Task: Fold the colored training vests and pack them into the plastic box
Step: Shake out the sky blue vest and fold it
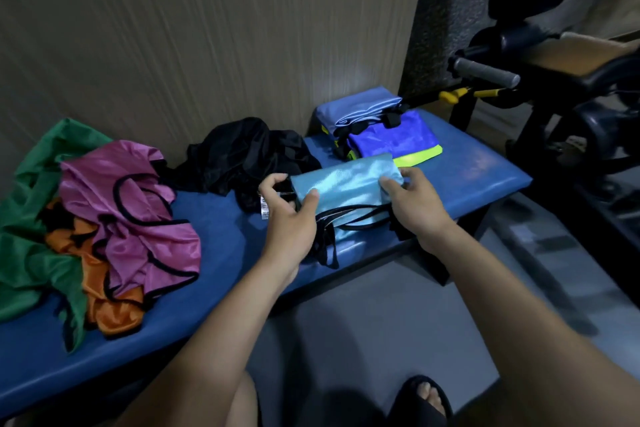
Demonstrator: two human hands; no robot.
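Observation:
A folded light-blue vest (pixel 346 185) with black trim lies on the blue padded bench (pixel 214 218). My left hand (pixel 289 218) grips its left end, thumb on top. My right hand (pixel 414 199) pinches its right end. Behind it sits a stack of folded vests: a periwinkle one (pixel 356 107) on top, a royal-blue one (pixel 394 137) and a neon-yellow one (pixel 420 158) underneath. Unfolded vests lie in a heap at the left: pink (pixel 131 204), orange (pixel 110 305) and green (pixel 38 246). A crumpled black vest (pixel 242 152) lies in the middle. No plastic box is in view.
A wood-panelled wall (pixel 207 28) runs behind the bench. Black gym equipment with a grey handle (pixel 485 71) stands at the right. Grey floor lies in front, with my sandalled foot (pixel 424 399) at the bottom.

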